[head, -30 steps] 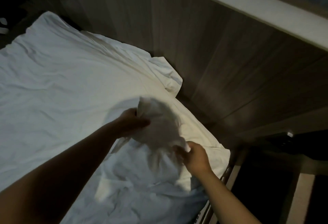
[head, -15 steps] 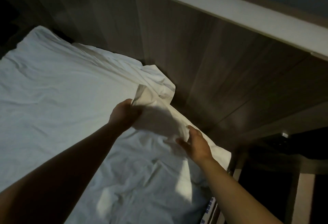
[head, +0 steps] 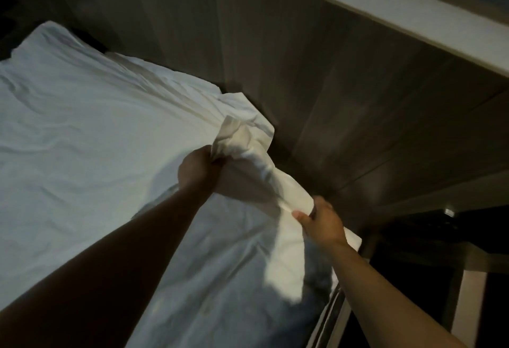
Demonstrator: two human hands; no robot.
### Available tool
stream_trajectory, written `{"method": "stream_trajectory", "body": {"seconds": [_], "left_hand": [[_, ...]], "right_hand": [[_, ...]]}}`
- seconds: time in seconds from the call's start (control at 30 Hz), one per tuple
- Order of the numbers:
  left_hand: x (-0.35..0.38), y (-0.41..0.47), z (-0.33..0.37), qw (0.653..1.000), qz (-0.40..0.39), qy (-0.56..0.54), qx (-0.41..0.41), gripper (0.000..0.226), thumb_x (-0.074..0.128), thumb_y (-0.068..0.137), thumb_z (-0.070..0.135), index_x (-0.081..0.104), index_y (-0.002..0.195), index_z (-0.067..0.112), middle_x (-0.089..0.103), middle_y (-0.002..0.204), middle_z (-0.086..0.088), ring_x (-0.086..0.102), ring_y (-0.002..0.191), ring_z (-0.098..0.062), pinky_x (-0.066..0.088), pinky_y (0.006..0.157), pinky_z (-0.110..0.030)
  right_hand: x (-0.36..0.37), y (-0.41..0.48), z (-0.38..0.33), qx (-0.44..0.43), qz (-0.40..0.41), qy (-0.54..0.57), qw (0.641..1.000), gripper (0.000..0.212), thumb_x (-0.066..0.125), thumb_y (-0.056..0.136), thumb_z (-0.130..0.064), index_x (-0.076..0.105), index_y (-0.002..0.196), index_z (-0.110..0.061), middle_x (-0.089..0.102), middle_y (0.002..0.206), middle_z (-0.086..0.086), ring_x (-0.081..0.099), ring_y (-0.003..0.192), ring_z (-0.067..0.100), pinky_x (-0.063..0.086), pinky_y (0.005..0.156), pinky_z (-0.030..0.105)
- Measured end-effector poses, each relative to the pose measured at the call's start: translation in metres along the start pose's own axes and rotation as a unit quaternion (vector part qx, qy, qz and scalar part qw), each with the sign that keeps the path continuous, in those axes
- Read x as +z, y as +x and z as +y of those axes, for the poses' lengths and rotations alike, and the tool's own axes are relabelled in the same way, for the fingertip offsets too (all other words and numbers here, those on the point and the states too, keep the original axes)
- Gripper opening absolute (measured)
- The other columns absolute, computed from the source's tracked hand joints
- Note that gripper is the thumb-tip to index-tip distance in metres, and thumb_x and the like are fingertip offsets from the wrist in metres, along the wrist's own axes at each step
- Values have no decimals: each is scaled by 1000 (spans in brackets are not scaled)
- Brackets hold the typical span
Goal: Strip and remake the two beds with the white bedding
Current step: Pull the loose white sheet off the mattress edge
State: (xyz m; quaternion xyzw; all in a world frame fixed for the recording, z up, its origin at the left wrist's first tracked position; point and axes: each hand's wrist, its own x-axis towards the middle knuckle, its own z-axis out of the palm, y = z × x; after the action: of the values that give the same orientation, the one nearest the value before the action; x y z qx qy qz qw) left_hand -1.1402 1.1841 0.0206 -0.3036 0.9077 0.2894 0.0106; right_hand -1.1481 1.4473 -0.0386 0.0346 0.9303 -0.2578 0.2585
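The bed, with its edge visible only at the lower right, stood close against a wood-grain panel. A creased white sheet lay directly on it and covered nearly the whole surface, lying flat with shallow wrinkles on the left. Near the panel, one bunched part of the sheet was raised off the bed.

Count: 2 hands (left hand, right hand). 1 white sheet. 1 wood-panel wall. 1 pale ledge.
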Motion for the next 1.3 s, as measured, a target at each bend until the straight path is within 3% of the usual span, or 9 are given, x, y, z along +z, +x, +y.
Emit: {"method": "stream_trajectory", "body": {"seconds": [0.1, 0.2, 0.3, 0.43, 0.53, 0.67, 0.83, 1.0, 1.3], "left_hand": [[0, 0, -12, 999, 15, 14, -41, 33, 55, 91, 42, 65, 106, 14, 67, 108, -15, 61, 103, -35, 46, 83, -36], [-5, 1, -17, 999, 0, 33, -6, 36, 53, 93, 42, 64, 108, 12, 67, 107, -16, 61, 102, -36, 46, 81, -36], [-11, 1, -21, 998, -41, 36, 16, 41, 57, 90, 45, 59, 110, 9, 65, 106, -16, 60, 98, -36, 45, 78, -36], [-20, -10, -34, 995, -59, 78, 10, 53, 66, 83, 48, 52, 112, 6, 62, 107, -15, 59, 98, -34, 41, 74, -33], [-29, -27, -47, 995, -47, 87, -8, 61, 70, 78, 51, 52, 116, 7, 62, 112, -15, 59, 101, -35, 46, 79, -37], [-48, -59, -71, 996, -19, 89, -22, 59, 70, 80, 46, 51, 120, 6, 59, 115, -18, 57, 103, -36, 46, 82, -40], [-78, -117, -118, 995, -16, 82, -57, 59, 68, 84, 40, 48, 129, 7, 57, 124, -15, 55, 111, -33, 46, 89, -39], [-103, -175, -168, 993, -22, 54, -104, 50, 68, 85, 37, 54, 125, 10, 61, 122, -8, 59, 107, -25, 46, 85, -33], [-129, -259, -260, 975, -11, 54, -214, 42, 64, 89, 35, 56, 122, 11, 61, 119, -7, 60, 103, -24, 48, 85, -32]], "right_hand": [[-4, 2, 3, 3, -56, -8, 998, 82, 64, 81, -57, 31, 145, -17, 44, 143, 11, 46, 128, 32, 41, 103, 41], [-12, 3, 16, 54, -99, -88, 990, 79, 53, 81, -70, 44, 135, -13, 54, 134, 11, 51, 122, 31, 42, 101, 39], [-16, -4, 18, 62, -24, -133, 989, 71, 49, 84, -66, 51, 125, -8, 59, 126, 11, 57, 115, 28, 45, 93, 34], [-7, -22, 0, 93, 40, -15, 995, 73, 64, 82, -53, 38, 132, -7, 41, 134, 17, 53, 115, 37, 46, 91, 41], [-3, -39, -12, 26, 57, 24, 998, 77, 69, 82, -44, 32, 141, -12, 34, 140, 15, 53, 116, 36, 46, 93, 40], [-3, -68, -38, -79, 39, 27, 996, 51, 66, 87, -38, 43, 128, -17, 42, 133, 8, 54, 111, 26, 44, 88, 31], [8, -109, -65, -142, -30, 32, 989, 52, 65, 88, -36, 44, 131, -16, 43, 133, 7, 50, 118, 25, 40, 94, 29], [36, -137, -94, -195, -76, -6, 978, 54, 67, 87, -32, 43, 134, -19, 43, 135, 6, 50, 119, 23, 40, 95, 27], [106, -175, -160, -342, -182, -140, 911, 51, 63, 88, -31, 46, 134, -17, 49, 128, 7, 57, 107, 25, 46, 89, 32]]}}
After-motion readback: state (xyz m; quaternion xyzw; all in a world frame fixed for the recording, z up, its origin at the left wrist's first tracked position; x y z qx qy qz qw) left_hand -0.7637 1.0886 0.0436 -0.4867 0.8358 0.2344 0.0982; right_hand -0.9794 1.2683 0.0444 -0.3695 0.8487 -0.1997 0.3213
